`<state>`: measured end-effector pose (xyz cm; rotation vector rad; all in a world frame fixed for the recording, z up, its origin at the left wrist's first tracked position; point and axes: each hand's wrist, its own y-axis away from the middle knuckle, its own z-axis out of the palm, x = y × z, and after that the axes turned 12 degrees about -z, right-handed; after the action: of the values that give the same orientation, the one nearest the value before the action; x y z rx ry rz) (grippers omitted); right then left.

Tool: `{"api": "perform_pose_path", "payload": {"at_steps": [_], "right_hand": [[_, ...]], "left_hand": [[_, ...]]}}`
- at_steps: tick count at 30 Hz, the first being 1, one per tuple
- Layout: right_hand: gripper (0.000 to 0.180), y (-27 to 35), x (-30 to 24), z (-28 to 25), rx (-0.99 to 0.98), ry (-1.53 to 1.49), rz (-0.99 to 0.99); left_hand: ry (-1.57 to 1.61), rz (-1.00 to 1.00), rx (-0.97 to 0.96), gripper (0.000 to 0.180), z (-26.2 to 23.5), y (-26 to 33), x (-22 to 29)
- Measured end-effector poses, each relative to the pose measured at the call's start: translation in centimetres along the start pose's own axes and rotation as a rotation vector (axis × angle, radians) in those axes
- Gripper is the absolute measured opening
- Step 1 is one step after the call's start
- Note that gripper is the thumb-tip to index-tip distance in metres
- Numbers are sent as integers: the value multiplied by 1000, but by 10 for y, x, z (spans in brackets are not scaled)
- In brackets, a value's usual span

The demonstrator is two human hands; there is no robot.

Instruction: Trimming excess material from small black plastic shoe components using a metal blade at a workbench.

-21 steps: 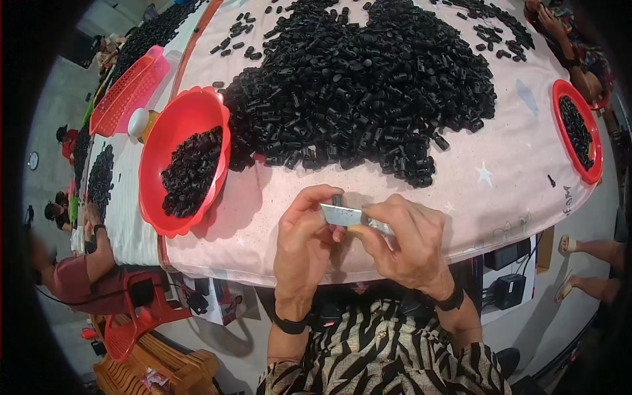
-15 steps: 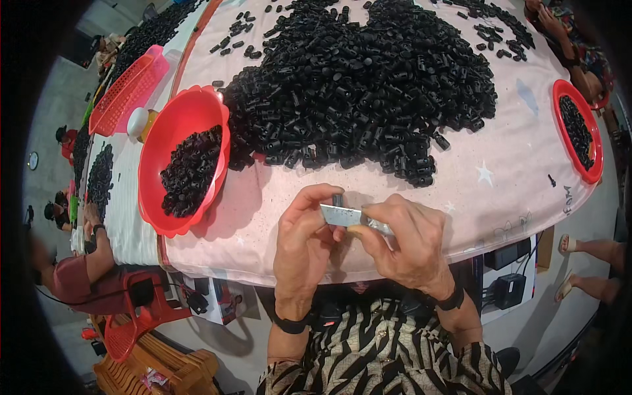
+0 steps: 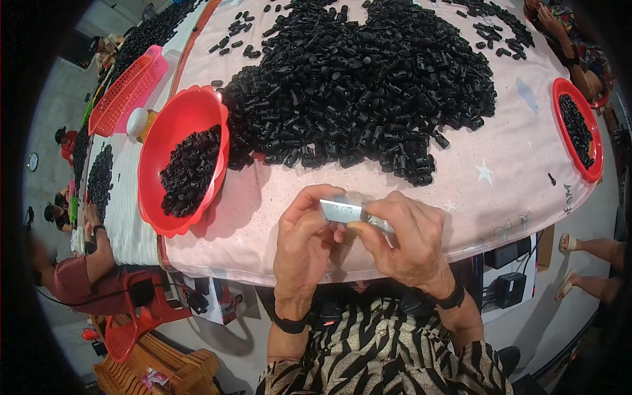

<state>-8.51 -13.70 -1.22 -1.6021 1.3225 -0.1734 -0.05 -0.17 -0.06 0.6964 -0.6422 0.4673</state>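
Note:
Between finger and thumb of my right hand (image 3: 411, 242) is a flat, shiny metal blade (image 3: 342, 211). Its pale face points up, and its far end reaches across to the fingertips of my left hand (image 3: 303, 234). The left fingers are pinched together behind the blade, closed on a small black plastic cord lock that the metal now mostly hides. Both hands are above the near edge of the pink-covered table (image 3: 243, 247). Just beyond them spreads a large heap of black cord locks (image 3: 368, 92).
A red scalloped bowl (image 3: 153, 155) partly filled with black pieces stands left, near a pink basket (image 3: 128, 85) and a white-lidded jar (image 3: 138, 124). At right sits a red oval tray (image 3: 561, 99) of small black parts. Another person's arm (image 3: 99, 253) is at far left.
The blade has tilted, so more of its face shows, and it has moved slightly up over the black cord lock, which it now covers. Both hands stay almost in place.

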Motion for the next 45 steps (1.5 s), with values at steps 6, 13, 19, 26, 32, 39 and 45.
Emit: {"api": "perform_pose_path", "payload": {"at_steps": [6,13,19,26,32,39,45], "right_hand": [[21,-1,-1,-1,-17,-10,-5],[20,-1,0,-2,-19,-5,3],[21,-2,-1,-2,-16,-11,-1],[23,1,-1,0,-23,-10,7],[22,1,-1,0,11,-5,-4],[23,0,0,-1,-2,-17,13],[22,4,1,-6,130,-100,71]], "left_hand": [[12,4,-14,31,1,0,0],[38,3,-60,27,-2,-1,-1],[-18,13,2,30,2,1,0],[-19,10,-1,31,1,1,0],[-12,13,25,30,3,1,1],[-38,0,1,30,0,0,0],[-21,5,5,32,1,0,2]]}}
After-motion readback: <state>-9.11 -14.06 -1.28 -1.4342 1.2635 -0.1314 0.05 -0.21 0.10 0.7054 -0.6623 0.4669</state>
